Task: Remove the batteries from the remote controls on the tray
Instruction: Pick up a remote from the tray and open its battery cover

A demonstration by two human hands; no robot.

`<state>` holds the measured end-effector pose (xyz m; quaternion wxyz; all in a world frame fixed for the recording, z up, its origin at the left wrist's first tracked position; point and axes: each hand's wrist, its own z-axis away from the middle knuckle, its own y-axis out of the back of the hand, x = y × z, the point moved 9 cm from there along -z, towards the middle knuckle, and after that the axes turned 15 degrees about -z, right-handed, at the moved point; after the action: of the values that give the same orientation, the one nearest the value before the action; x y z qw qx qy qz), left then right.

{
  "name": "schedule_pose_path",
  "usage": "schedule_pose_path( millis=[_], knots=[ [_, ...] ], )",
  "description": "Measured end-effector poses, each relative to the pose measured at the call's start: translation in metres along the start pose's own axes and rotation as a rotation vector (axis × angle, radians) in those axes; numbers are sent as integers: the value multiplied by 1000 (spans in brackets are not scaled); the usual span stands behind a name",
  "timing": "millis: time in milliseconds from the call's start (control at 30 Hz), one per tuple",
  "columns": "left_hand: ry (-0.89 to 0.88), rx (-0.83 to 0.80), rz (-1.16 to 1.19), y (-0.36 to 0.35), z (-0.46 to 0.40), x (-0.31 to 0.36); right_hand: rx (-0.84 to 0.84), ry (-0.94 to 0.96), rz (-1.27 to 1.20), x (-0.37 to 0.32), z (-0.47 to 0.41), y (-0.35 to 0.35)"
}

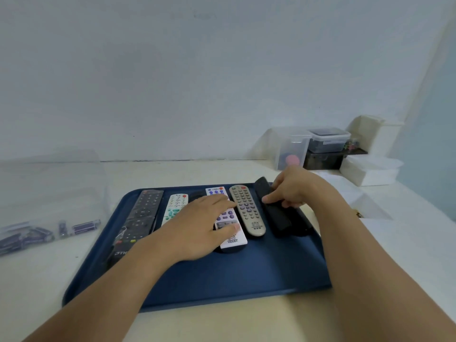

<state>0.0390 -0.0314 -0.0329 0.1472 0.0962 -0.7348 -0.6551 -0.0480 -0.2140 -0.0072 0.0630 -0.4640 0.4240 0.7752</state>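
Remotes in a row on blue tray (pixel 222 280), tray flat on pale table (pixel 222 324). From the left: long black remote (pixel 143 215) at the tray's left side; white remote with teal buttons (pixel 174 208) just beside it; white remote with purple buttons (pixel 228 233) lying partly over a dark item mostly hidden beneath; grey remote (pixel 248 209) next; black remote (pixel 274 213) furthest right, near the tray's right rim, far end raised slightly. Left hand (pixel 202 225) laid flat across the middle of the row, fingers straight, fingertips on the white remote with purple buttons, thumb resting on its lower part; grip wide, nothing clasped. Right hand (pixel 293 188) over the black remote, fingers curled down onto it, forefinger tip pressed to its left edge; grip narrow, closed round that remote. Clear plastic bag (pixel 49 193) on the table left of the tray, well apart from the hands, with loose batteries (pixel 32 236) in purple wrappers at its bottom. Stacked clear and dark storage boxes (pixel 323 149) at the far right against the wall, white containers (pixel 370 169) beside them.
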Motion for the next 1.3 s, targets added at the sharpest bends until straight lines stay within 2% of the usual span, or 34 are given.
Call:
schedule_pose_path(
  millis=[133, 267, 367, 733, 933, 1033, 1067, 1133, 1167, 1200, 1267, 1300],
  knots=[
    [-16, 11, -6, 0, -1, 0, 145, 162, 61, -20, 7, 10],
    [-14, 32, 13, 1, -1, -1, -1, 193, 172, -39, 25, -28],
    [32, 21, 106, 1, -1, -6, -16, 225, 300, -44, 27, -47],
    [66, -34, 293, -2, -2, -12, -8, 127, 86, -32, 11, -49],
    [82, -47, 330, -5, -2, -16, 11, 104, 59, -26, 6, -39],
    [104, -35, 434, -7, -2, -19, 34, 155, -128, -25, 6, -17],
    [120, 13, 483, -1, -3, -20, 10, 195, -234, -29, 8, -15],
    [209, 233, 674, 19, -5, -33, -95, 320, -482, -48, 19, -23],
    [273, 332, 867, 27, -2, -43, -135, 425, -572, -62, 26, -28],
    [339, 362, 1121, 30, 0, -51, -146, 560, -603, -77, 35, -29],
    [369, 194, 1610, 18, -2, -52, -100, 815, -519, -101, 52, -33],
    [350, 83, 1740, 15, 0, -48, -63, 904, -442, -109, 60, -37]
  ],
)
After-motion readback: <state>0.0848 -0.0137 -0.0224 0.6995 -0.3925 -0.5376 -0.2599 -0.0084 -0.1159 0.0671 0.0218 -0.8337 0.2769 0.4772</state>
